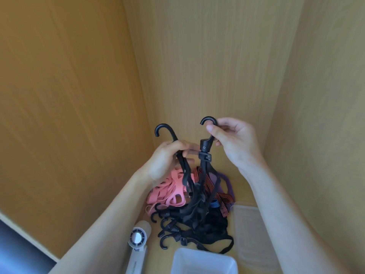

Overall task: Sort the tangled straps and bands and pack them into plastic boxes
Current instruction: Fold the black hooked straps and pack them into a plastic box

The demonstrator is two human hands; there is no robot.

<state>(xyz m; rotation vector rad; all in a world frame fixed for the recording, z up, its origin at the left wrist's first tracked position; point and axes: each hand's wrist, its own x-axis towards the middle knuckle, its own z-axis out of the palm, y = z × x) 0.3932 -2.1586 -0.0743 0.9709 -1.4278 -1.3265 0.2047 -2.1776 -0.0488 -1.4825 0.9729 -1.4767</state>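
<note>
Your left hand (167, 157) grips one black hooked strap (185, 175) and your right hand (235, 139) pinches another hook (209, 117) mid-frame, but both trail into the tangled pile (197, 220) below, so yanking probably drags everything up.

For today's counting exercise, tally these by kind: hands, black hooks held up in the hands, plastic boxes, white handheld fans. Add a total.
Hands: 2, left hand and right hand
Black hooks held up: 2, left hook and right hook
Plastic boxes: 2, near box and side box
White handheld fan: 1
Total: 7
</note>
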